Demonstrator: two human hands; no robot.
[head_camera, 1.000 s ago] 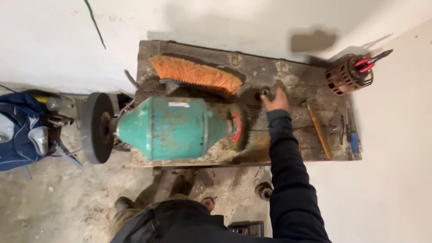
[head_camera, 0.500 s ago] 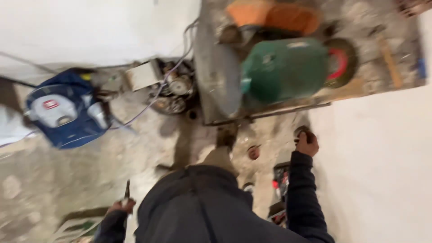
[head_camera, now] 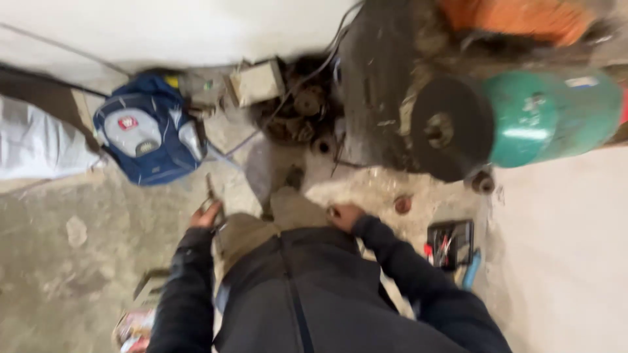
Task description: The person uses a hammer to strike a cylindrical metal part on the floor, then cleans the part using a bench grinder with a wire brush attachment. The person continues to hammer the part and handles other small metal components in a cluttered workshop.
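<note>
**Hands low by the knees, below the grinder bench**

The left hand [head_camera: 206, 214] is clenched around a thin dark tool [head_camera: 210, 191] that sticks up from the fist, just above the left knee. The right hand [head_camera: 345, 216] rests curled against the right knee; blur hides whether it grasps anything. Above them, at the bench's [head_camera: 373, 98] left edge, a green grinder [head_camera: 553, 117] shows its dark wheel [head_camera: 451, 129]. A blue backpack [head_camera: 147, 131] lies on the concrete floor [head_camera: 78, 261], well left of the hands. A small open case [head_camera: 450, 243] sits near the right forearm.
</note>
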